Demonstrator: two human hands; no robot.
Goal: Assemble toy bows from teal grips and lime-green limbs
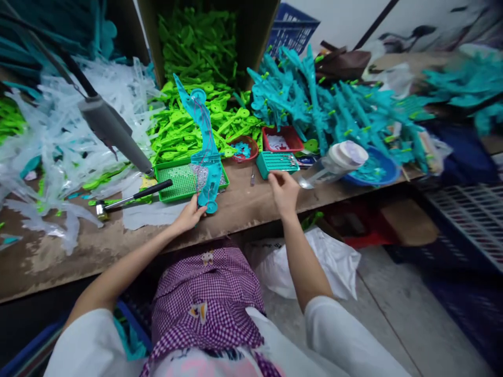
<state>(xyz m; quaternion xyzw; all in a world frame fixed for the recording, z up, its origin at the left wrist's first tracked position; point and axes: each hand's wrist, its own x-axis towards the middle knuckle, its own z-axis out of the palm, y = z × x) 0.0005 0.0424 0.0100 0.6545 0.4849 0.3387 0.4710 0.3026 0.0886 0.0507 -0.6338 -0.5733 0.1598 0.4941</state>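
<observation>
My left hand (189, 213) is closed around the lower end of a long teal plastic toy shell (210, 157), tilted up over a green tray (168, 196) of small metallic parts. Thin red wires run along the shell. My right hand (283, 189) is at the front edge of a small teal box (275, 162), with thumb and fingertips pinched together; whatever is between them is too small to make out. Beside it stands a clear bottle with a white lid (348, 156). A small metal-tipped piece (252, 178) lies on the table between my hands.
A grey electric screwdriver (113, 128) hangs at left, above a hammer (133, 198). Behind are piles of clear plastic parts (98, 89), lime-green parts (168, 125) and teal shells (310, 99). A red tray (294, 137), a brown bowl (253, 152) and a blue basin (393, 175) hold small pieces.
</observation>
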